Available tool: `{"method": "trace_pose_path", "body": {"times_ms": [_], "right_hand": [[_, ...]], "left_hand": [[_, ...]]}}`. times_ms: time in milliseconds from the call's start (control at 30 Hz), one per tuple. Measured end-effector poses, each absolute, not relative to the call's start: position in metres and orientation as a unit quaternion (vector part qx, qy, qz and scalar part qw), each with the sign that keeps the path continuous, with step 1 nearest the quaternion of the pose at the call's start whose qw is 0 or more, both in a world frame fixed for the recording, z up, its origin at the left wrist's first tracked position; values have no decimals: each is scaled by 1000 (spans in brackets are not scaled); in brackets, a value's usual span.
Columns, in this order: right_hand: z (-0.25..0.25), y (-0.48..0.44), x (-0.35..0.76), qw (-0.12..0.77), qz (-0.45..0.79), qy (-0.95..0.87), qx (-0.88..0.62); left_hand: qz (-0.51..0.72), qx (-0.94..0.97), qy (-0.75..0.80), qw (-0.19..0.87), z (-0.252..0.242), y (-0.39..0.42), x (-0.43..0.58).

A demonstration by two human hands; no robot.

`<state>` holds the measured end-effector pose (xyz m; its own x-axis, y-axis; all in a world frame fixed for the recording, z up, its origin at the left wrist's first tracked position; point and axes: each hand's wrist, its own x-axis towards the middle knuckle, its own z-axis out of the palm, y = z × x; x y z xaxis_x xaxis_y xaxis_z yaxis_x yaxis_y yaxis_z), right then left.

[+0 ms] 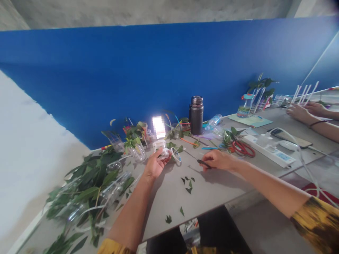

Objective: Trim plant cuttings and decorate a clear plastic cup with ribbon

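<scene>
My left hand [156, 164] is closed around a see-through plastic jar [159, 144], which is held tilted over the table. A round lid with a white rim [176, 155] is right beside the jar; whether my fingers touch it I cannot tell. To the right, my right hand [215, 160] grips the dark handle of a thin, pointed tool [203, 163]. Its slender shaft points left toward the jar, a short way apart from it. Small cut leaf pieces [189, 184] lie on the table between and below my hands.
Leafy branches and plastic bottles [92, 190] crowd the left side. Behind stand a bright phone screen [158, 127] and a dark flask [196, 116]. Red-handled scissors [243, 148], a power strip [268, 150] with cables and another person's hands [302, 112] are at right.
</scene>
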<state>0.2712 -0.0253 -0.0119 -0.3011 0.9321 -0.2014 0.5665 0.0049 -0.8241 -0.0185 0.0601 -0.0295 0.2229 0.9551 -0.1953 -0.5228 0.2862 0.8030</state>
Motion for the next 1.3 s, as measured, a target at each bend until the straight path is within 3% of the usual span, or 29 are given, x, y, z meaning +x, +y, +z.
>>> {"method": "trace_pose_path", "body": {"times_ms": [100,233,600,1300], "right_hand": [[-24,-31,241,286,525,-631,-494],[-40,-33,197,339,523,-612,-487],[-30,-33,158,257,229,-660,-668],[-23,-27,156,249,142,-681,-674]], "left_hand": [[513,272,355,733,-28,60,-19],[511,257,335,749,-29,59,-21],[526,263,305,749,-32,58,-24],[499,319,274,758,-44,61,-22]]}}
